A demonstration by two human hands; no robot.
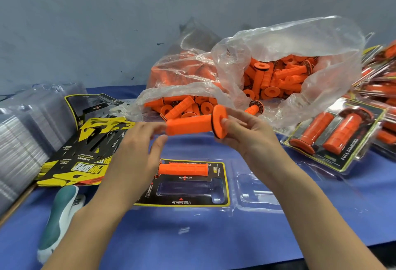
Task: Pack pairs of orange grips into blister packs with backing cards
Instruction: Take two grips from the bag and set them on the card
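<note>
Grip (190,125) held level at mid-frame, above the blister pack (252,194). My right hand (246,134) pinches its flanged end. My left hand (137,147), fingers loose and blurred, sits at the plain end; I cannot tell if it touches. Hands apart, grip between them. Below, card (220,175) lies in the pack's left half, with a second grip (183,169) in its upper cavity. Bag (289,40) of grips behind, upper right. Finished packs (334,137) at right edge.

bare blue table (192,237) in front, grip bag (235,72) behind, card stack (85,152) left
</note>
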